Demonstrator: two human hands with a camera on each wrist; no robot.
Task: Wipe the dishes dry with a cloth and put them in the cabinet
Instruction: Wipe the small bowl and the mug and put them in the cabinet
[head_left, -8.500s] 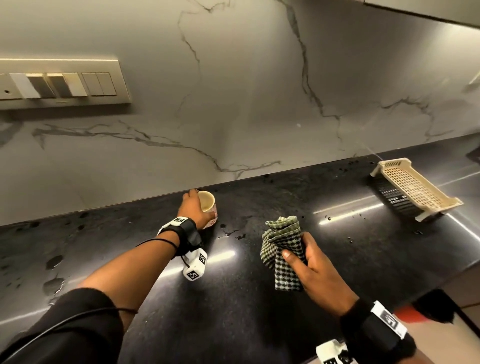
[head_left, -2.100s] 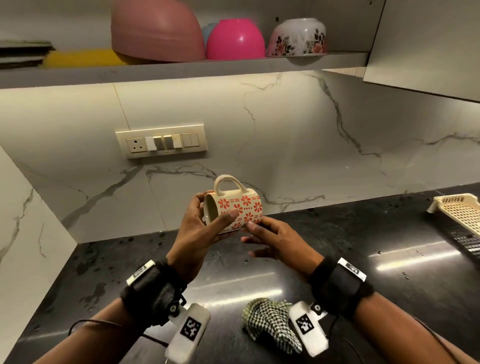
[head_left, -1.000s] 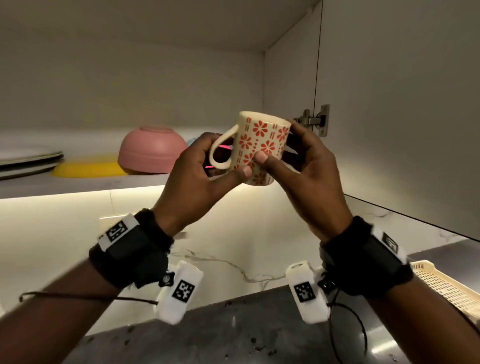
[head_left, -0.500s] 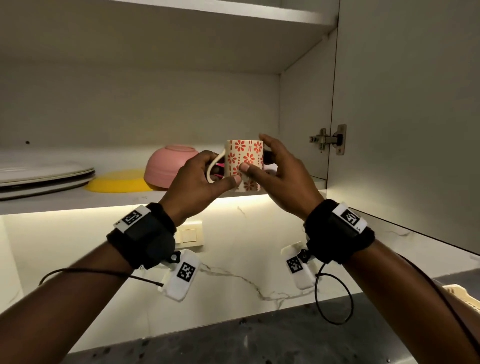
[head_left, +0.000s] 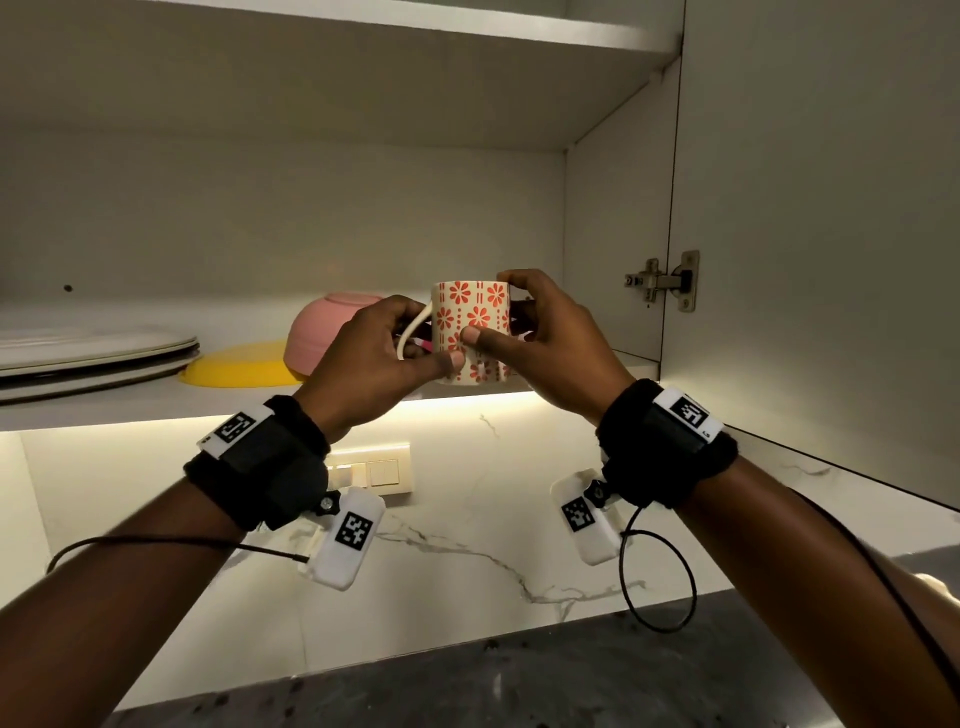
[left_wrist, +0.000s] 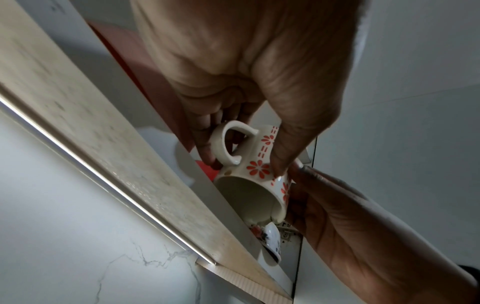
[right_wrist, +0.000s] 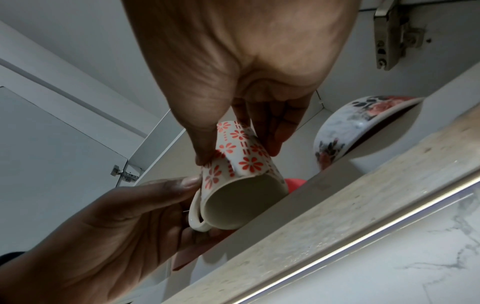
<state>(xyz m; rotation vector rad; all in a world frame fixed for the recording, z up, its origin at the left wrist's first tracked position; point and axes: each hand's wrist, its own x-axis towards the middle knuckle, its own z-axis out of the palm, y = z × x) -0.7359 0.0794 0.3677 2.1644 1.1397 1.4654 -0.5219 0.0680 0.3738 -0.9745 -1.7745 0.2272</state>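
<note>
Nearest the person, at 6 o'clock in the head view, lies the dark speckled surface (head_left: 519, 686). The marble backsplash (head_left: 467, 571) rises behind it, with a switch plate (head_left: 375, 470) set into it. Both forearms reach up from the bottom corners, each wrist wrapped in a black band (head_left: 270, 467) that carries a white tagged block.

Above them the left hand (head_left: 374, 358) and the right hand (head_left: 556, 353) hold the mug (head_left: 470, 332) between them at the centre of the view. It is cream with red flowers. The left thumb presses the patterned wall near the rim, and the left fingers curl at the handle, which points to 9 o'clock. The right thumb lies on the near wall, and the right fingers (head_left: 524, 280) wrap round the far side at 3 o'clock.

Both wrist views look up into the mug's mouth, so it is held mouth down and tilted. It is right at the front edge of the cabinet's lower shelf (head_left: 156, 408). Whether the rim touches the shelf I cannot tell.

Farther back on that shelf, toward 9 o'clock from the mug, sits an upside-down pink bowl (head_left: 322, 322). Beyond it come a yellow plate (head_left: 239, 366) and then stacked white plates (head_left: 93, 348). Toward 3 o'clock the right wrist view shows a flowered bowl (right_wrist: 345, 131) on the same shelf. The open cabinet door (head_left: 831, 260) stands at 3 o'clock on a metal hinge (head_left: 662, 280).
</note>
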